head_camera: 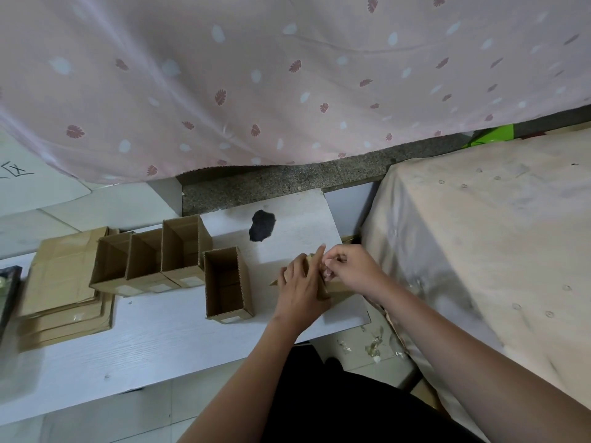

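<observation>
From the head camera, a flat brown card box [339, 286] lay on the right end of the white bench [160, 346], between both hands. Its long side ran left to right, and one pointed corner stuck out to the left.

The left hand [300, 284] lay on top of it with a wide grip, its fingers straight and pressing down. The right hand [350, 266] had a narrow grip, its fingertips curled and pinching the box's top edge.

Just to the left stood one open box [227, 284], its open side facing up. Behind that, three more open boxes [145, 255] stood side by side, touching. Farther left lay a pile of flat card [60, 282]. A black blot [262, 226] marked the bench behind the hands. A pink spotted cloth [287, 75] hung at the back, and a pale cloth [479, 235] covered something big on the right. Shiny scraps [374, 346] lay on the floor.

The hands hid most of the flat box, so its shape was hard to make out. A dark thing [9, 292] was cut off at the left edge.
</observation>
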Available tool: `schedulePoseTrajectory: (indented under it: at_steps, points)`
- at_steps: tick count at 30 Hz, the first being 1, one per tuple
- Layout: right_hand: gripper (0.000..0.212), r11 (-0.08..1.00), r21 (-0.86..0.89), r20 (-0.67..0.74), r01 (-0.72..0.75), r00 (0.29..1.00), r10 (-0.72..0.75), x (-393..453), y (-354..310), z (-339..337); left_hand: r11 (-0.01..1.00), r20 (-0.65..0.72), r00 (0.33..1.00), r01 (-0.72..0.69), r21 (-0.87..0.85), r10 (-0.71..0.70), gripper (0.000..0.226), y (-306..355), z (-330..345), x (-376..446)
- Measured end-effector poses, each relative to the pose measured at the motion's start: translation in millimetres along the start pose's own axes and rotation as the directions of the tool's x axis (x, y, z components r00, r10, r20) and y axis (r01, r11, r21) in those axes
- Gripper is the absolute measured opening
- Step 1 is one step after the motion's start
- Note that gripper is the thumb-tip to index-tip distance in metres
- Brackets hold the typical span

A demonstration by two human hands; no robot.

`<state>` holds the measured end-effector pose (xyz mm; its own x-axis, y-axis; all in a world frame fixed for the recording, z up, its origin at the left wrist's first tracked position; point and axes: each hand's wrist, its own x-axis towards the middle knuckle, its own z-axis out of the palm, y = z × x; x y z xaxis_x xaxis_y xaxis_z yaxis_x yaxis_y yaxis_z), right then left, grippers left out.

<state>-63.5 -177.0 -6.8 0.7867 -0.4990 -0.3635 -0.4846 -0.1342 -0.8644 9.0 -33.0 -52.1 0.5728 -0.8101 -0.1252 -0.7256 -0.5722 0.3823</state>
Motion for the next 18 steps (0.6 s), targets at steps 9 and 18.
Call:
schedulePoseTrajectory:
  at_steps: [9,18]
  points:
    - [0.015,0.997,-0.073,-0.233,-0.013,0.972,-0.005,5,-6,-24,0.928,-0.004,0.994,0.098,-0.360,-0.106,0.102,-25,7,-2]
    - [0.013,0.988,0.090,-0.267,-0.126,0.953,0.145,10,-9,-28,0.905,0.095,0.968,0.250,-0.345,-0.232,0.099,-41,13,-9]
